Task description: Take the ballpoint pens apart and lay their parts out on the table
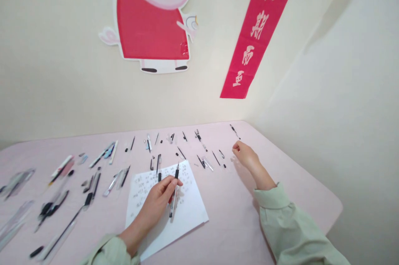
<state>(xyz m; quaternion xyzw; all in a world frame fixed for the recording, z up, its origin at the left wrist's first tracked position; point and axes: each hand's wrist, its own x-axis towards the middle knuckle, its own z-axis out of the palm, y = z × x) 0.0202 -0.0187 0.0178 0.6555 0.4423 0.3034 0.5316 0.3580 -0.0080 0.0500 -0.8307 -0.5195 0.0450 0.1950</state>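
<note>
My left hand (160,200) is closed around a clear-barrelled pen (173,207) with a black grip, its tip pointing away from me. Beneath it lies a white sheet of paper (193,211) covered with handwritten characters. Another dark pen part (160,177) shows just beyond my fingers, at the upper part of the sheet. Over the right side of the table, my right hand (246,156) has its fingers pinched together; whatever is between them is hidden. Nearest to it are a tiny clear piece (232,159), a short pen part (221,154) and a small black cap (225,166).
Taken-apart pens, refills and caps lie in rows across the pink table (230,223), such as a long refill (73,219) at the left and a pen part (233,129) at the far right. A wall with a pig cutout (152,24) and red banner (249,49) stands behind.
</note>
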